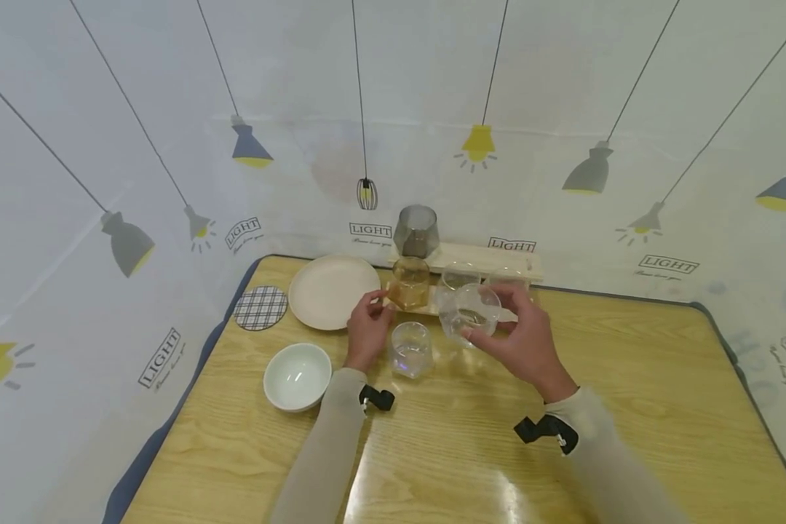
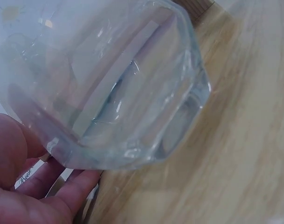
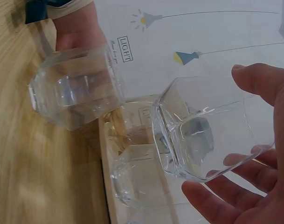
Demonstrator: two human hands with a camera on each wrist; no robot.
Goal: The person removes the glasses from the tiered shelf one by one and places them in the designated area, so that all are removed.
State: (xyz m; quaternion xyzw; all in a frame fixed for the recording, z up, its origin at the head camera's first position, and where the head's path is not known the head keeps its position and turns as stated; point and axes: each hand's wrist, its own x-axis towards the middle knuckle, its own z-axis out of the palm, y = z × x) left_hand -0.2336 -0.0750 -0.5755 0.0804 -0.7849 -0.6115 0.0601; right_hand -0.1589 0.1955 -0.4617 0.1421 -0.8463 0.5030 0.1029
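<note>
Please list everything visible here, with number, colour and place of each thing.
Clear glasses: 4, colourless, one held, one on the table, two on the rack
Amber glass: 1, amber, on the rack's lower step
Grey glass: 1, grey, on the upper step
Rack: 1, light wood, table's far side
Plate: 1, beige, left of the rack
Bowl: 1, white, nearer than the plate
Checked coaster: 1, black-and-white, left of the plate
Table: 1, light wood, underneath
Printed wall covering: 1, whitish, behind
Sleeves: 2, beige, on arms
Wrist straps: 2, black, on wrists
Left hand: 1, bare, beside the amber glass
Right hand: 1, bare, round a clear glass
</note>
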